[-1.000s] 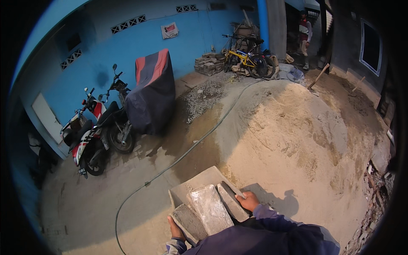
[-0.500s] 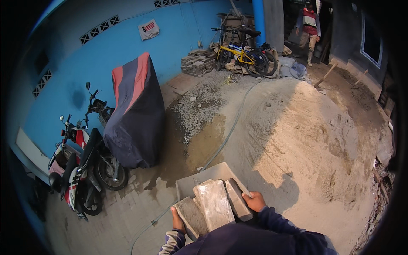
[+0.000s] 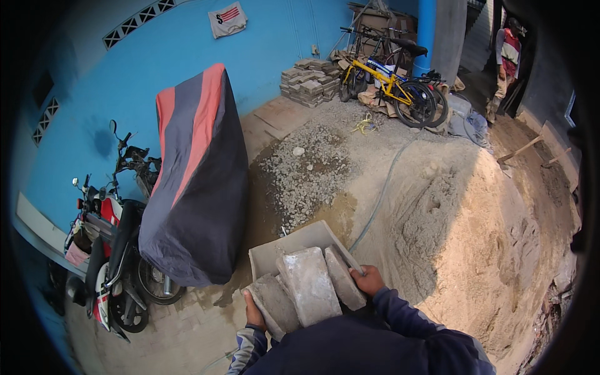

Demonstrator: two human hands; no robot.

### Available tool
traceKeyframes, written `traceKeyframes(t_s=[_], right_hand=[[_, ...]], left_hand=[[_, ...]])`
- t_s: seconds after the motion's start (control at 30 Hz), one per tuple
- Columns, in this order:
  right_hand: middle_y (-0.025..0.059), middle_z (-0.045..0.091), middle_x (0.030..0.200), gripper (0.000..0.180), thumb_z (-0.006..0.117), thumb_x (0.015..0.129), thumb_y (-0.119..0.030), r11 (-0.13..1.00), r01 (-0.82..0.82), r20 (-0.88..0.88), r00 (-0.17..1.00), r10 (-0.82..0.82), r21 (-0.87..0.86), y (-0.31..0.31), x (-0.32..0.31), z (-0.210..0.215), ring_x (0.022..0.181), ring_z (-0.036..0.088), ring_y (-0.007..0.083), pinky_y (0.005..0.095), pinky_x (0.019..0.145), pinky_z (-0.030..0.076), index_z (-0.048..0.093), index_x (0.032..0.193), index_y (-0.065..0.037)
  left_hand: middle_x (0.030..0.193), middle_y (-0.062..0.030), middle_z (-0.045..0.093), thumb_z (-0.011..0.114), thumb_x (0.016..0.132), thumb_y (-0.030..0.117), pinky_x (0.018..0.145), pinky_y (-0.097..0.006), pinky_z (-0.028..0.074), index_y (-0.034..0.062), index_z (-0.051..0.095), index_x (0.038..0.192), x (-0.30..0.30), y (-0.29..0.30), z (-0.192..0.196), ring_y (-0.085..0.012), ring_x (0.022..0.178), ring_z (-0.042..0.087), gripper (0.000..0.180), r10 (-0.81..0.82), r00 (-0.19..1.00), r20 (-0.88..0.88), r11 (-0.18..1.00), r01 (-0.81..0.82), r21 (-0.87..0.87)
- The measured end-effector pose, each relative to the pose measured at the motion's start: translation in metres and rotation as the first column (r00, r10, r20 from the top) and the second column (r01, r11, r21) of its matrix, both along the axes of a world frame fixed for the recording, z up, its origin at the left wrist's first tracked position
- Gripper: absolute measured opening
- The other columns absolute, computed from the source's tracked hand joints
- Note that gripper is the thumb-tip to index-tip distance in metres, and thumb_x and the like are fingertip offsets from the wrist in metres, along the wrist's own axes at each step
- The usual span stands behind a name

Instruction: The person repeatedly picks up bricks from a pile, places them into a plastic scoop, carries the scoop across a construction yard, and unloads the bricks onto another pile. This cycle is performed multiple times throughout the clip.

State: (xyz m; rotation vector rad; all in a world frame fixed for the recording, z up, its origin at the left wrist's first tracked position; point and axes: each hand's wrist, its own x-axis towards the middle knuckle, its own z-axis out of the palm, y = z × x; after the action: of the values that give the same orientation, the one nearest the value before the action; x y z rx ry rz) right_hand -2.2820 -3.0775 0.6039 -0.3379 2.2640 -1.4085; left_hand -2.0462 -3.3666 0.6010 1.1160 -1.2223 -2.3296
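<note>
With the left hand and right hand clenched on the grey rectangular tray of grey concrete paving blocks, keeping it level seems wise, the sand heap at two o'clock.

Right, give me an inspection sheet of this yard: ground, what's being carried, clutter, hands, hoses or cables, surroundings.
Surface: bare ground with a sand heap and a gravel patch.
Job's things: grey tray carrying three grey blocks leaning side by side.
Clutter: stack of pavers by the wall; wooden pieces on the sand.
Hands: left hand under the tray's near left edge; right hand gripping its right side.
Cables: a hose runs across the ground along the sand.
Surroundings: blue wall; covered motorbike; two uncovered motorbikes; yellow bicycle; a person standing far off.
</note>
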Motion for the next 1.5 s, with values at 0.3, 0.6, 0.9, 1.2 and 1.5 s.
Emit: traceKeyframes(t_s=[0.3,0.6,0.9,1.2,1.5], right_hand=[[0.0203,0.07,0.073,0.04,0.067,0.091,-0.037,0.977,0.185,-0.005,0.983,-0.186,0.101,-0.197,-0.218,-0.004,0.067,0.069,0.0288,0.0404,0.068,0.052,0.073,0.089,0.003],[0.0201,0.069,0.071,0.042,0.069,0.09,-0.039,0.972,0.233,0.088,0.968,-0.235,0.03,-0.345,-0.422,0.006,0.066,0.068,0.029,0.0398,0.067,0.052,0.073,0.089,0.003],[0.0241,0.069,0.078,0.047,0.066,0.09,-0.044,0.978,0.106,-0.03,0.994,-0.102,0.178,-0.512,-0.705,0.0,0.075,0.069,0.0375,0.0441,0.071,0.053,0.072,0.091,0.002],[0.0261,0.07,0.084,0.049,0.067,0.089,-0.045,0.977,0.126,0.027,0.991,-0.133,0.173,-0.652,-0.932,0.004,0.081,0.069,0.0391,0.0442,0.077,0.053,0.071,0.093,0.004],[0.0187,0.065,0.066,0.046,0.069,0.088,-0.042,0.908,0.39,-0.091,0.92,-0.38,0.155,-0.763,-1.098,0.011,0.062,0.064,0.0275,0.0429,0.063,0.05,0.071,0.083,0.004]], left_hand=[[0.139,-0.0187,0.056,0.038,0.092,0.079,0.11,-0.042,0.041,0.003,0.045,0.146,-0.266,-0.223,0.015,-0.0324,0.128,0.054,0.093,-0.08,0.992,0.097,0.995,0.085,-0.048],[0.135,-0.0185,0.059,0.037,0.096,0.072,0.105,-0.041,0.045,-0.001,0.049,0.142,-0.492,-0.388,0.004,-0.0318,0.121,0.059,0.087,-0.107,0.994,0.033,0.993,0.109,-0.049],[0.147,-0.0159,0.051,0.03,0.093,0.08,0.112,-0.043,0.039,0.0067,0.046,0.147,-0.739,-0.519,0.029,-0.0335,0.132,0.05,0.092,-0.098,0.995,0.018,0.995,0.098,-0.027],[0.145,-0.0175,0.052,0.037,0.09,0.081,0.111,-0.043,0.04,0.0052,0.047,0.146,-0.965,-0.666,0.009,-0.0336,0.131,0.051,0.095,-0.046,0.999,0.016,0.998,0.047,-0.046],[0.138,-0.0205,0.057,0.036,0.092,0.078,0.11,-0.042,0.041,0.0007,0.049,0.143,-1.227,-0.834,-0.004,-0.0341,0.126,0.056,0.093,-0.259,0.964,0.054,0.964,0.262,-0.053]])
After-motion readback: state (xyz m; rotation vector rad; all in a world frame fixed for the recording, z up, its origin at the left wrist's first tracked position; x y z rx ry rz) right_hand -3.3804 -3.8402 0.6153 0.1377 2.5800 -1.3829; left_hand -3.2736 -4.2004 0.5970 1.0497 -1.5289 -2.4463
